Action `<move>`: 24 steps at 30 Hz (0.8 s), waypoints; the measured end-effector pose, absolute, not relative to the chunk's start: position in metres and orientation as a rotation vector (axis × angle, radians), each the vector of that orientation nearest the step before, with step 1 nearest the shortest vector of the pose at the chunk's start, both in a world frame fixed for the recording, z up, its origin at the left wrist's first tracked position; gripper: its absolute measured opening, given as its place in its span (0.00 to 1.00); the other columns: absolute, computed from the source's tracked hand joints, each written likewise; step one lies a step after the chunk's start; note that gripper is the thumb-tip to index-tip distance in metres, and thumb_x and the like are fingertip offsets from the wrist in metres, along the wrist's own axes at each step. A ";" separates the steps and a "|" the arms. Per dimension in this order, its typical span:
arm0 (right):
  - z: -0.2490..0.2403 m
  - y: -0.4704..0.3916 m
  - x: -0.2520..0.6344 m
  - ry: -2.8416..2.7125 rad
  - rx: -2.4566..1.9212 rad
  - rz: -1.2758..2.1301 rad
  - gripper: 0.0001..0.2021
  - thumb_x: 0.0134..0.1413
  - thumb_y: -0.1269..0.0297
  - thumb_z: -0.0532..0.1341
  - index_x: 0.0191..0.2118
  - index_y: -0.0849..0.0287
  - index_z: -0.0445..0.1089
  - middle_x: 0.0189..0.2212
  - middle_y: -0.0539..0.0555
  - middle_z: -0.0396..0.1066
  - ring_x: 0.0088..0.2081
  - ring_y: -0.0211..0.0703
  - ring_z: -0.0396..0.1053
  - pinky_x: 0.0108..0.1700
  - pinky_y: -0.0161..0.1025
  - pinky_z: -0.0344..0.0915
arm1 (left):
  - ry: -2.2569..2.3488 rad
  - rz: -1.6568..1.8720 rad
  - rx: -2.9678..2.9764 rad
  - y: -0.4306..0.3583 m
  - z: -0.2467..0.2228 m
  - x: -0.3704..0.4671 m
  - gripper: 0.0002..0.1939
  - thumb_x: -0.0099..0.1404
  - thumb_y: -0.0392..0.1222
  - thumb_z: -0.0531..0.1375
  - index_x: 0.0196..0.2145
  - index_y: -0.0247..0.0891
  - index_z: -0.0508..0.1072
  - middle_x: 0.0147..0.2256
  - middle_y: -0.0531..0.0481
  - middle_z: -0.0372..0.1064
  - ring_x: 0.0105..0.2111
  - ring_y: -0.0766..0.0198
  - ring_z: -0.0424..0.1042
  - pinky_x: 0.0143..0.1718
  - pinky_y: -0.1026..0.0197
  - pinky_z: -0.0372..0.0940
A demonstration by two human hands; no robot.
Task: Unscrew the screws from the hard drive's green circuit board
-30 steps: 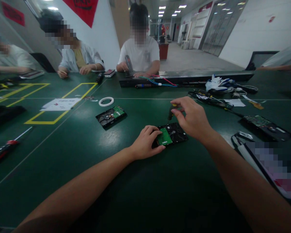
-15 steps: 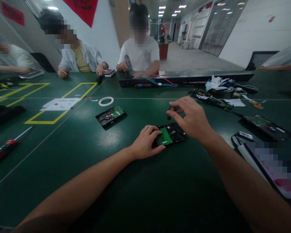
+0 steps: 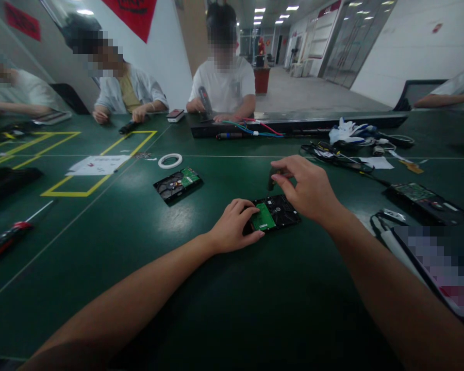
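A hard drive (image 3: 280,212) lies circuit side up on the green table, its green board (image 3: 264,217) showing. My left hand (image 3: 235,226) grips the drive's left end, fingers over the top and thumb along the near edge. Above the drive's far edge, my right hand (image 3: 307,186) pinches a short dark screwdriver (image 3: 271,180) held upright. Its tip points down at the drive's far edge; whether it sits in a screw is too small to tell. Farther left lies a second hard drive (image 3: 179,184), apart from both hands.
A white ring (image 3: 170,161) lies behind the second drive. At left are a red-and-black screwdriver (image 3: 7,239) and a paper sheet (image 3: 96,165). Cables (image 3: 332,154), gloves (image 3: 346,133) and another drive (image 3: 425,202) lie right. Co-workers sit across, behind a long black panel (image 3: 301,125).
The screwdriver's handle has turned in my right fingers; its yellow marking no longer shows. My left hand and the drive stay put. A co-worker's hand at back left has moved left with a dark tool.
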State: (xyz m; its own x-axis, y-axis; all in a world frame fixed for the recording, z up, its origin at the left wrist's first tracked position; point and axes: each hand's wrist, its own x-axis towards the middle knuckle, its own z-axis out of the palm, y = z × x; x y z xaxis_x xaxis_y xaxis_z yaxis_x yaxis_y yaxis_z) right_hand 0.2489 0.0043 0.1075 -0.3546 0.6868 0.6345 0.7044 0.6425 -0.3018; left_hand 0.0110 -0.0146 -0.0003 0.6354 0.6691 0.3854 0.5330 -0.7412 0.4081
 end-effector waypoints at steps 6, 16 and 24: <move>0.106 0.007 0.250 -2.088 -1.100 -0.057 0.08 0.64 0.66 0.64 0.48 0.55 0.71 0.44 0.59 0.74 0.45 0.54 0.74 0.46 0.51 0.72 | 0.963 0.770 2.613 -0.014 0.000 0.010 0.29 0.69 0.56 0.66 0.61 0.40 0.69 0.57 0.37 0.66 0.59 0.44 0.66 0.61 0.38 0.67; 0.105 0.007 0.250 -2.097 -1.074 -0.045 0.08 0.66 0.65 0.64 0.49 0.54 0.71 0.45 0.59 0.75 0.45 0.55 0.74 0.47 0.52 0.72 | 0.952 0.769 2.598 -0.013 0.000 0.011 0.30 0.68 0.56 0.67 0.61 0.41 0.68 0.57 0.37 0.66 0.59 0.44 0.65 0.60 0.38 0.67; 0.104 0.006 0.249 -2.093 -1.080 -0.045 0.08 0.66 0.65 0.64 0.49 0.55 0.72 0.46 0.59 0.77 0.44 0.54 0.76 0.47 0.51 0.72 | 0.935 0.771 2.603 -0.013 0.000 0.010 0.29 0.70 0.55 0.66 0.62 0.40 0.68 0.57 0.37 0.65 0.59 0.45 0.65 0.61 0.39 0.67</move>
